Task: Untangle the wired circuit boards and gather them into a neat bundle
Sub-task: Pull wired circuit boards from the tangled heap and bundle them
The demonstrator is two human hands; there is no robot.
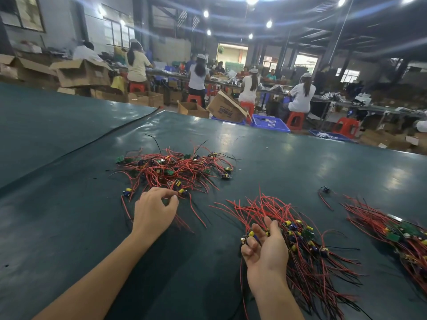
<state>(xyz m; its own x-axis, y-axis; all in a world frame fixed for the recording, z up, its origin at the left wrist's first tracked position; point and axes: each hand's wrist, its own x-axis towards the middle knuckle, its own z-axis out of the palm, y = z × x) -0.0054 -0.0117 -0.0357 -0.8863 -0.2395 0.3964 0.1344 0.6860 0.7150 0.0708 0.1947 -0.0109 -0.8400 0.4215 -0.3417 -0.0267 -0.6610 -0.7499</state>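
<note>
Tangled pile of red-wired green circuit boards (175, 168), far-centre on dark green worktop (69, 215): one board pinched by left hand (154, 211). Gathered red-wired bundle (302, 236), near right: held in right hand (265, 248), grip curled. Risk: snagged wires likely dragged along if pulled.

Table (69, 227): dark teal with pale reflections. Tangle (175, 167): red and black wires (157, 176), green boards (120, 159), yellow and blue capacitors (128, 190). Bundle (300, 250): the same red, black, green, yellow and blue. Background: blue crates (270, 122), red stools (295, 120), brown boxes (83, 72), white shirts (300, 95), grey wall (57, 24).
</note>
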